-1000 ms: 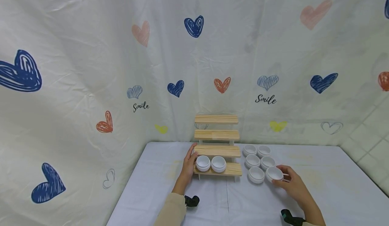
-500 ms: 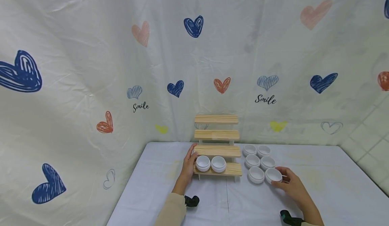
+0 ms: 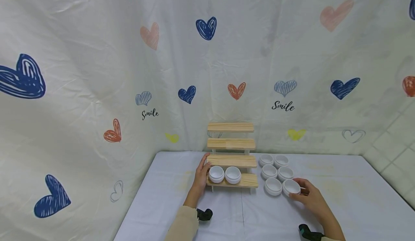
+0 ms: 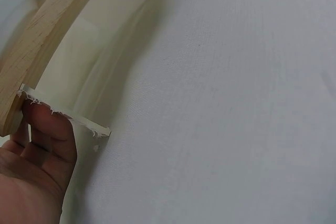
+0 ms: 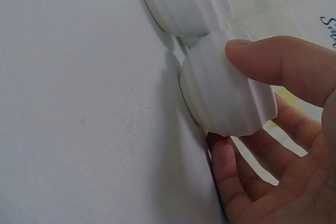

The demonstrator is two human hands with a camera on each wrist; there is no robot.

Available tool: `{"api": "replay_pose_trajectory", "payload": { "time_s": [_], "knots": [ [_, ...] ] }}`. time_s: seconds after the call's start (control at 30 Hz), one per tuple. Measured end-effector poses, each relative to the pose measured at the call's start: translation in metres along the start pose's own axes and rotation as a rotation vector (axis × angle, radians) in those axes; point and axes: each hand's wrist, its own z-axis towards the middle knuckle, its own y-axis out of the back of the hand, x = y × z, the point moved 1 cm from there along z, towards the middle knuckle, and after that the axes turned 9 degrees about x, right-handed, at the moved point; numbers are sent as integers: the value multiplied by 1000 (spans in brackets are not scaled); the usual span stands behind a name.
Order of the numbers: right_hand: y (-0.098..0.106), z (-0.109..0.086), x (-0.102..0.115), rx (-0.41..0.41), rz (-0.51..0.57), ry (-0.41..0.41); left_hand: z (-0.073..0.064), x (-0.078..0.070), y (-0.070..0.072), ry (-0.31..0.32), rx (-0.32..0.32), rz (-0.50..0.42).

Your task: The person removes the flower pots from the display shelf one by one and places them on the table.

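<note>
A four-tier wooden display stand (image 3: 231, 160) stands mid-table, with two small white bowls (image 3: 233, 175) side by side on its lowest shelf. My left hand (image 3: 200, 176) holds the stand's left side; in the left wrist view its fingers curl at the white side panel (image 4: 68, 114) beneath a shelf board (image 4: 39, 40). To the right of the stand, my right hand (image 3: 312, 197) grips another white bowl (image 3: 291, 187) at the group's front right. The right wrist view has the thumb on the bowl's (image 5: 226, 87) side and fingers under its far edge, low at the tablecloth, against a neighbouring bowl (image 5: 186, 3).
Several more white bowls (image 3: 273, 186) sit in two columns between the stand and my right hand. A white cloth (image 3: 223, 215) covers the table. Behind it hangs a white curtain (image 3: 253, 61) printed with hearts, close at the back of the stand.
My right hand has shifted the bowl slightly left, up beside the front bowl of the group. The left hand and the stand have stayed in place.
</note>
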Motion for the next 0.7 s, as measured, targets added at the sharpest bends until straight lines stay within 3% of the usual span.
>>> {"api": "replay_pose_trajectory", "payload": {
  "time_s": [0.7],
  "knots": [
    [0,0,-1,24,-4,-31,-2,-2,0,16,-5,1]
  ]
}}
